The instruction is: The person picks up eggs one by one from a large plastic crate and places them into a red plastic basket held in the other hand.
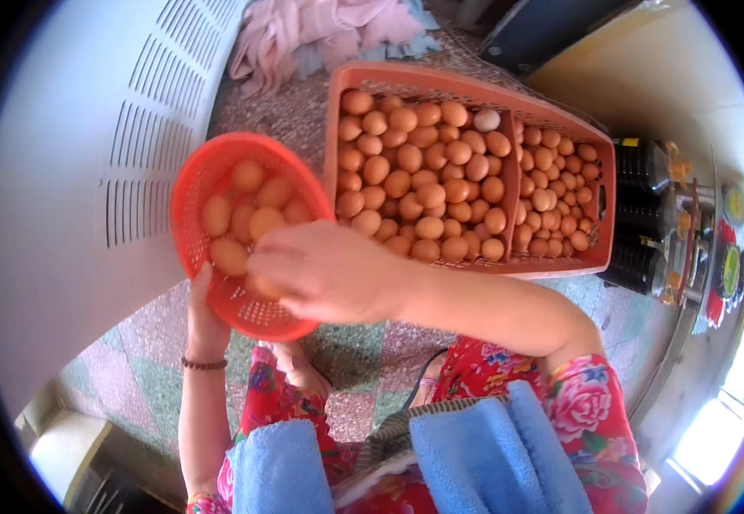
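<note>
My left hand (207, 313) grips the near rim of a round red plastic basket (187, 168), its thumb hooked over the edge. Several brown eggs (243, 221) lie inside the basket. My right hand (330, 273) reaches over the basket's right side, its fingers curled down around an egg (263, 288) near the basket wall; the fingers partly hide that egg. Right of the basket stands a large orange-red plastic crate (423, 72) on the floor. A divider (511, 186) splits it into two compartments, both holding many brown eggs (430, 194).
A white panel with vent slots (70, 212) rises close at the left. Pink cloths (320, 29) lie at the far side. Black-bodied bottles (632, 215) stand right of the crate. Blue towels (475, 443) hang over my lap, above the tiled floor (346, 347).
</note>
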The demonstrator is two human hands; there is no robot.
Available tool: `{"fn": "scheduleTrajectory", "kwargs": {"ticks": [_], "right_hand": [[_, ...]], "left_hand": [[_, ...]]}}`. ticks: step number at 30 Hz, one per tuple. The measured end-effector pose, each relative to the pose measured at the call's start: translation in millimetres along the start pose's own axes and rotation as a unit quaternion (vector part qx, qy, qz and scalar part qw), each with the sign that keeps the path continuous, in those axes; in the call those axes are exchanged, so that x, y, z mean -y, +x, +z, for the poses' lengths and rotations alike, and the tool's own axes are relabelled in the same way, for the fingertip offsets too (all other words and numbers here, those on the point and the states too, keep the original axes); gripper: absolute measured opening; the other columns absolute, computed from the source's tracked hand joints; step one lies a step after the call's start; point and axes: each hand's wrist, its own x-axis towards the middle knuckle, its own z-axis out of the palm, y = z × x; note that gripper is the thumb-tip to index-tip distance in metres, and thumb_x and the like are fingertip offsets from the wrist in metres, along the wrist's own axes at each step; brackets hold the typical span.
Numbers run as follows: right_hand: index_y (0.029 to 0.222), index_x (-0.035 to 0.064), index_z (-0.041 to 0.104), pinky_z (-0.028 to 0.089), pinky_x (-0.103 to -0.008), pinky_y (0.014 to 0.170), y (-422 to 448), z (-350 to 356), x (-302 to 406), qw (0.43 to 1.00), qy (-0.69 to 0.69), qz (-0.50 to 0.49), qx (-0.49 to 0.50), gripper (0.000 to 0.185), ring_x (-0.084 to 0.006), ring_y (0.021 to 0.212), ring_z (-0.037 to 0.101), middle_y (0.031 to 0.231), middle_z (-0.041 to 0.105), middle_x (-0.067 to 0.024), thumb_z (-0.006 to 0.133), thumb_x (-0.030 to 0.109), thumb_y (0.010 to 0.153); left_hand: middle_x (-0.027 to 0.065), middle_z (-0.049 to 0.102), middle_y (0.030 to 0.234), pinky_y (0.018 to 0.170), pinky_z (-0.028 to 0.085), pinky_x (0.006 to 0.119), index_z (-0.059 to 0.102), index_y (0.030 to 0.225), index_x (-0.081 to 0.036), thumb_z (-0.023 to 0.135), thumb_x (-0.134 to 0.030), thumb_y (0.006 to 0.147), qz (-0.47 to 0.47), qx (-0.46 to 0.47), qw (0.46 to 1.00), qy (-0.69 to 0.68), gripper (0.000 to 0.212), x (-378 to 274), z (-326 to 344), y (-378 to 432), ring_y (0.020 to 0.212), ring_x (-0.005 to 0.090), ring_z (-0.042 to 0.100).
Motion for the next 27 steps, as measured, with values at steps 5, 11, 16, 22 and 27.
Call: {"fn": "scheduleTrajectory", "kwargs": {"ticks": [5, 11, 16, 22, 27], "right_hand": [[0.096, 0.0089, 0.061, 0.047, -0.0348, 0.078, 3, 44, -7, 0.968, -0.244, -0.062, -0.017, 0.018, -0.0211, 0.095, 0.057, 0.100, 0.057, -0.0039, 0.061, 0.015, 0.080], [0.097, 0.0075, 0.062, 0.049, -0.0380, 0.074, -5, 17, -14, 0.984, -0.153, -0.088, -0.023, 0.015, -0.0248, 0.086, 0.059, 0.092, 0.058, -0.0061, 0.060, 0.014, 0.083], [0.104, 0.0106, 0.061, 0.053, -0.0443, 0.077, -34, -38, -69, 0.950, -0.175, 0.177, -0.188, 0.019, -0.0326, 0.094, 0.062, 0.093, 0.061, -0.0121, 0.064, 0.011, 0.085], [0.115, 0.0130, 0.057, 0.050, -0.0477, 0.083, -56, -12, -159, 0.892, -0.294, 0.343, -0.037, 0.028, -0.0364, 0.106, 0.057, 0.102, 0.064, -0.0115, 0.061, 0.016, 0.088], [0.120, 0.0027, 0.050, 0.048, -0.0465, 0.092, -38, 16, -178, 0.845, -0.290, 0.442, -0.073, 0.047, -0.0384, 0.107, 0.060, 0.115, 0.060, -0.0194, 0.068, 0.027, 0.085]], "left_hand": [[0.0140, 0.051, 0.143, 0.111, 0.040, 0.043, 0.039, 0.146, -0.001, 0.045, -0.035, 0.104, -0.013, -0.030, 0.999, 0.000, 0.054, 3, -6, 2, 0.131, 0.0265, 0.050], [0.0146, 0.048, 0.146, 0.114, 0.038, 0.044, 0.036, 0.148, 0.000, 0.048, -0.036, 0.103, -0.010, -0.012, 1.000, -0.011, 0.059, 2, -9, 0, 0.134, 0.0277, 0.047], [0.0147, 0.046, 0.148, 0.115, 0.037, 0.045, 0.036, 0.149, 0.000, 0.050, -0.037, 0.102, -0.008, -0.015, 1.000, 0.004, 0.061, -1, -5, 0, 0.136, 0.0285, 0.046], [0.0143, 0.046, 0.148, 0.114, 0.038, 0.045, 0.037, 0.148, 0.000, 0.050, -0.037, 0.102, -0.009, -0.018, 1.000, 0.020, 0.059, -1, -1, 3, 0.136, 0.0285, 0.046], [0.0140, 0.047, 0.147, 0.114, 0.038, 0.046, 0.037, 0.147, 0.000, 0.049, -0.036, 0.103, -0.014, -0.027, 0.999, 0.022, 0.058, 0, 0, 2, 0.135, 0.0286, 0.047]]}}
